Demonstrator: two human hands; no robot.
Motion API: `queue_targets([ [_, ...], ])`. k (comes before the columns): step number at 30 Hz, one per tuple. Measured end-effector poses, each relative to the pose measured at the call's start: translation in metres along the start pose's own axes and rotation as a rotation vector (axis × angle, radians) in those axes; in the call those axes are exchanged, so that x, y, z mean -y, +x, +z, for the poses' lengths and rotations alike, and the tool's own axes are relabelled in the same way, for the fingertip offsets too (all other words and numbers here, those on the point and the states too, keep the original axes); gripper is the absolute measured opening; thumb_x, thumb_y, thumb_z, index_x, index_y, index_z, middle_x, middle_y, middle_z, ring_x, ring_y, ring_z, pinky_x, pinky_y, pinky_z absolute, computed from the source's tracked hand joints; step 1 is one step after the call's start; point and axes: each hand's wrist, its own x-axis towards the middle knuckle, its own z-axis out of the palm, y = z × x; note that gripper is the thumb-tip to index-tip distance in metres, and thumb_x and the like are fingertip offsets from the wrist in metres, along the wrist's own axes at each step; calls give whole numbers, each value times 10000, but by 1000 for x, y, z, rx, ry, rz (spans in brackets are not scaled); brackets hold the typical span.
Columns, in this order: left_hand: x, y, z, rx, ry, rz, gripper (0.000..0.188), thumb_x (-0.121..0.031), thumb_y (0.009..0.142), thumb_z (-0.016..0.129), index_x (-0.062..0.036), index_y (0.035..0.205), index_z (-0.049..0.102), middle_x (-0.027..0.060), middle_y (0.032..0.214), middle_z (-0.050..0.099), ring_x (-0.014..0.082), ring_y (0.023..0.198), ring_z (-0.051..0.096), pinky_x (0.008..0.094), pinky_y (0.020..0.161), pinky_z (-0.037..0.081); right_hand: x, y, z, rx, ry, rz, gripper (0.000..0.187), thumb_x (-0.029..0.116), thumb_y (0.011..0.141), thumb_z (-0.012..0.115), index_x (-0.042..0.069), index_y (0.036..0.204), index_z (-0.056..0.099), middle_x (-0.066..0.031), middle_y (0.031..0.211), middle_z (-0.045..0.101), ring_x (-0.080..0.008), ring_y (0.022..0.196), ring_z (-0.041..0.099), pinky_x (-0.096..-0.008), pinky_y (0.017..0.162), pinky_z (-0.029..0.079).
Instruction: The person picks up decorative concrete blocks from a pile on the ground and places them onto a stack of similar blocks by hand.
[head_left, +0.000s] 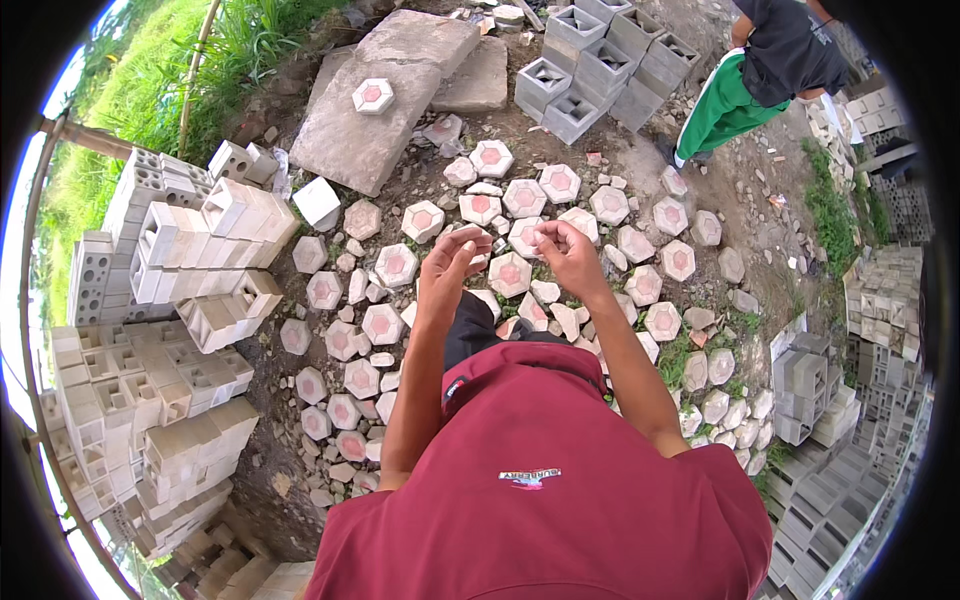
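Note:
My left hand [453, 257] is raised in front of me, fingers loosely bent and the thumb apart from them; nothing shows in it. Across a small gap, my right hand [570, 257] is held up at the same height, its fingers half curled inward and apart, also with nothing visible in it. Between and beyond the hands lie hexagonal concrete pavers with reddish centres, among them a paver [523, 198] just past the fingertips and another paver [509, 274] below the gap. Neither hand appears to touch them.
Pale hollow blocks [215, 235] are stacked at the left, grey hollow blocks [575, 85] at the far side. A large stone slab [350, 115] bears one paver [373, 96]. A person [745, 90] in green trousers stands at far right. More grey blocks [810, 385] line the right.

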Motion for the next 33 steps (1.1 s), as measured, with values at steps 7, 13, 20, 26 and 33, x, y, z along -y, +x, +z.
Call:
queue_targets([
  [7,-5,140,-18,61,29,-62,287,-174,984,498,-10,1207,573,119,1158,637,202,1081,604,343,891,496,-4,104,-1,-118,65,40,232,164,915,623,-27,1047,623,-59,874,664,-113,775,631,-254,719,498],
  [13,-30,288,-48,161,21,-165,277,-177,987,489,-25,1203,572,110,1165,637,194,1077,611,337,899,490,-17,233,-14,-319,39,93,196,134,926,602,-23,1042,610,-55,857,668,-119,772,645,-261,711,510],
  [20,-91,456,-78,295,276,-114,265,-191,973,513,-41,1174,598,90,1129,658,198,1081,609,352,915,470,13,360,-12,-414,183,23,203,128,939,593,-25,1072,592,-76,925,667,-120,816,641,-256,723,516],
  [26,-104,554,-75,312,242,-184,267,-199,964,534,-42,1169,601,89,1122,658,184,1059,609,362,928,468,-9,415,-24,-533,210,217,241,143,938,598,-19,1114,567,-76,902,668,-114,793,644,-259,710,514],
  [33,-91,667,-52,317,233,-254,296,-197,954,543,-16,1182,596,102,1123,654,179,1047,617,329,889,486,-51,513,-67,-570,160,271,252,194,925,629,-9,1068,583,-72,883,679,-124,772,649,-257,692,513],
])
